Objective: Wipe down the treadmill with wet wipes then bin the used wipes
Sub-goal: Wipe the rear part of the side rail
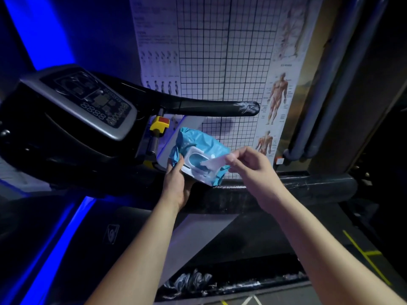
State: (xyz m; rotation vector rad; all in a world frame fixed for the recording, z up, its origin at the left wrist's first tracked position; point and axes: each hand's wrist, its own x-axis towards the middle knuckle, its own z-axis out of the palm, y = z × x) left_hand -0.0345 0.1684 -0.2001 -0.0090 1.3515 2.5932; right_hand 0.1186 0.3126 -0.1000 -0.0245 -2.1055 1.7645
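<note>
A light blue pack of wet wipes (198, 143) with a white flip-lid frame sits in my left hand (176, 183), which grips it from below and from its left side. My right hand (248, 168) pinches a white wipe (217, 162) between thumb and fingers; the wipe stretches out of the pack's opening toward the right. The treadmill console (88, 100), black with a grey button panel, stands at the upper left. Its black right handlebar (211, 105) runs above the pack. The dark running belt (110, 238) lies below my arms.
A yellow and red safety stop key (159, 125) sits just left of the pack. Behind it a wire grid panel (220, 51) covers anatomy posters. A thick black padded rail (308, 186) crosses under my right hand. Grey pipes (326, 84) rise at right. Yellow floor lines (367, 256) mark the lower right.
</note>
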